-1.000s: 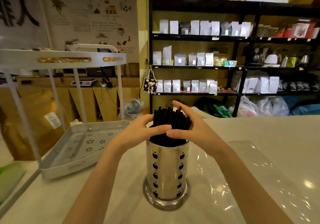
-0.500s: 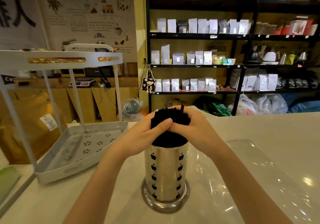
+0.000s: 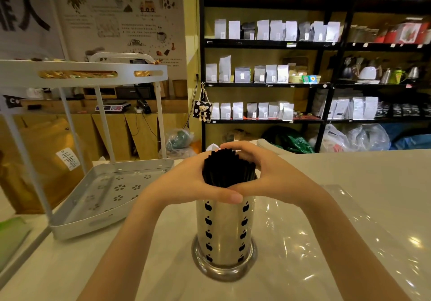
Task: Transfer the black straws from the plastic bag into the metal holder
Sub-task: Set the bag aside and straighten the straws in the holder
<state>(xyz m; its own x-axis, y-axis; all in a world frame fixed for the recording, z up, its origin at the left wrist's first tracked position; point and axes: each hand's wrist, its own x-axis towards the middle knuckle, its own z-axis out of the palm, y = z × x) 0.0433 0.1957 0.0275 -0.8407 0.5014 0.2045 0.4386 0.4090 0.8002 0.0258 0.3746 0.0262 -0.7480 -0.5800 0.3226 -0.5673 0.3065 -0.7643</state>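
Observation:
A shiny metal holder (image 3: 224, 233) with apple-shaped cutouts stands upright on the white counter in front of me. A bundle of black straws (image 3: 227, 170) sticks out of its top. My left hand (image 3: 186, 181) wraps the bundle from the left, thumb across the front just above the holder's rim. My right hand (image 3: 277, 177) cups it from the right, fingers curled over the back of the straw tips. The two hands meet around the bundle. A clear plastic bag (image 3: 331, 235) lies flat on the counter to the right of the holder, and I cannot see any straws in it.
A white two-tier metal rack (image 3: 77, 219) stands at the left of the counter, its lower tray perforated with flower holes. A green item (image 3: 9, 233) lies at the far left edge. Black shelves (image 3: 326, 44) with white pouches fill the wall behind the counter.
The splayed straw tips have been gathered into a tighter bundle. Both hands closed in around it and slid slightly lower toward the holder's rim.

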